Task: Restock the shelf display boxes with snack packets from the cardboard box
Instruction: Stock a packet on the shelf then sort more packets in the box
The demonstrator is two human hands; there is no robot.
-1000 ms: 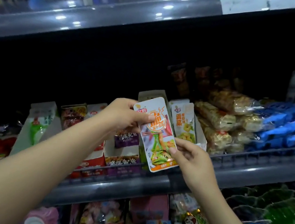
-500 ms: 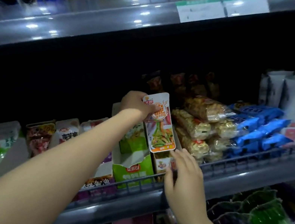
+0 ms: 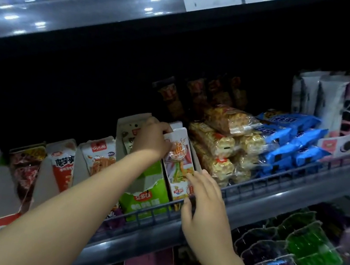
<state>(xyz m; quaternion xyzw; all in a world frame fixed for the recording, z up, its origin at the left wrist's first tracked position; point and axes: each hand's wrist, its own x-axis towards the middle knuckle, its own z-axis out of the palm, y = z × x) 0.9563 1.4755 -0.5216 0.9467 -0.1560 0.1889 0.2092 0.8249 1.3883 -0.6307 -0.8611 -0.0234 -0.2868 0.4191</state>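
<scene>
Head view: left hand (image 3: 153, 139) pinches one white-and-orange snack packet (image 3: 179, 156) inside one narrow display box (image 3: 179, 190); right hand (image 3: 201, 207), fingers spread, rests at the grey shelf's wire rail (image 3: 277, 185).

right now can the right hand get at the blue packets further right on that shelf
Probably yes. The right hand is open at the shelf rail, holding nothing, and the blue packets lie exposed just behind that rail, with nothing in between.
</scene>
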